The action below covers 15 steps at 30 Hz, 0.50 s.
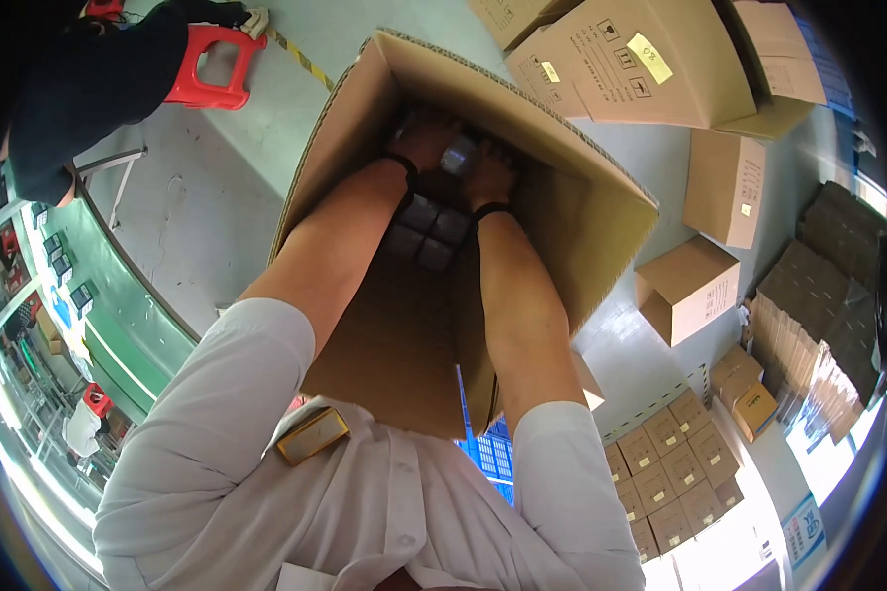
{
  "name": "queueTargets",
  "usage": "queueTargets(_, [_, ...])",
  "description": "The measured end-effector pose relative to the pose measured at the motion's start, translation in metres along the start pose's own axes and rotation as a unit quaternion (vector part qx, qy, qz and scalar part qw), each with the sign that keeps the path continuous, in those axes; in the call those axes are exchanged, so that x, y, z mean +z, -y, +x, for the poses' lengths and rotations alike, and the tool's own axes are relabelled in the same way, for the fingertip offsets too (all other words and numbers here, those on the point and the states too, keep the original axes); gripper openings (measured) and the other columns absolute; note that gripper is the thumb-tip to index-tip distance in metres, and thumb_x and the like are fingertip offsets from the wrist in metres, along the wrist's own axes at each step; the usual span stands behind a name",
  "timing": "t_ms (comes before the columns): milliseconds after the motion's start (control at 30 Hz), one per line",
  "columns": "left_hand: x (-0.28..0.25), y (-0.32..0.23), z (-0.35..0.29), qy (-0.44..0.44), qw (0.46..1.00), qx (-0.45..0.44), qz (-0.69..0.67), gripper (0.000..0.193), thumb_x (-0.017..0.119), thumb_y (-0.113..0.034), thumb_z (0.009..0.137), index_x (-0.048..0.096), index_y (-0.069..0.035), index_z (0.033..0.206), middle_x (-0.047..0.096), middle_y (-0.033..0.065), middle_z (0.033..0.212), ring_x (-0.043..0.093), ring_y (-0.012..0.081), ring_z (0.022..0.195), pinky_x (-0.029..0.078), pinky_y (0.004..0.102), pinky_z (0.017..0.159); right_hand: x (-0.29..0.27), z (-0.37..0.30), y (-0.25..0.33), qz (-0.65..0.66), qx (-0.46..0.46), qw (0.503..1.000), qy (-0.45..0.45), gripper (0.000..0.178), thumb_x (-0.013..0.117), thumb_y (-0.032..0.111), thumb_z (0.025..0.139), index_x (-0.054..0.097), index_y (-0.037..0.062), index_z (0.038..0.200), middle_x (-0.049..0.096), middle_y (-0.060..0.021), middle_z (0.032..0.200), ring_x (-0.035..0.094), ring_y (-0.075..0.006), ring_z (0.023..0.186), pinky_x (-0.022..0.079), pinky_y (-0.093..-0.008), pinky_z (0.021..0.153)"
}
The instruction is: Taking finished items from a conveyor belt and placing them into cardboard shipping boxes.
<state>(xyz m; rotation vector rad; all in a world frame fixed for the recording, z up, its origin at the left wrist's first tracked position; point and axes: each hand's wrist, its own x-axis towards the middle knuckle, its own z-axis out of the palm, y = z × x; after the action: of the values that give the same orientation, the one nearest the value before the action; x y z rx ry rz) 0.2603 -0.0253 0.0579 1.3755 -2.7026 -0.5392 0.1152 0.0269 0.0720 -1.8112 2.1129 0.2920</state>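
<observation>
Both of my arms reach down into a deep open cardboard box (384,369). Near its shadowed far end, a small shiny grey package (457,156) sits between my two hands. My left hand (426,145) closes on it from the left, its fingers mostly lost in the dark. From the other side my right hand (491,177) grips it, with some fingers showing past its edge. Just below my hands, several dark grey packages (430,230) lie side by side in rows on the box's bottom. A dark band circles each wrist.
Large cartons (621,69) stand beyond the box, and smaller cartons (705,286) sit to the right. Stacked boxes (675,463) and flattened cardboard (808,295) are farther right. On the left are a green work surface (118,295), a red stool (217,69) and another person's dark sleeve (99,89).
</observation>
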Motion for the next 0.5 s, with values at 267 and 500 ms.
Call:
queueTargets(267, [0.069,0.005,-0.052,0.046,0.997,-0.037,-0.055,0.059,0.063,-0.007,0.068,0.050,-0.001,0.125,0.046,0.0252,0.132,0.042,0.0406,0.125,0.030,0.0472,0.109,0.096,-0.025,-0.008,-0.026,-0.028,0.999,0.030,0.031,0.049,0.020,0.088,0.053,0.0099,0.118,0.055,-0.0154,0.123,0.056,-0.0302,0.110,0.046,-0.0473,0.086])
queueTargets(500, [0.088,0.043,-0.072,0.156,0.979,-0.050,-0.124,0.047,0.057,-0.014,0.078,0.056,-0.003,0.123,0.054,0.0252,0.126,0.051,0.0382,0.118,0.041,0.0447,0.101,0.118,-0.023,0.017,0.092,-0.074,0.992,0.051,0.052,0.061,0.021,0.077,0.051,0.0048,0.125,0.056,-0.0236,0.121,0.055,-0.0397,0.112,0.046,-0.0486,0.093])
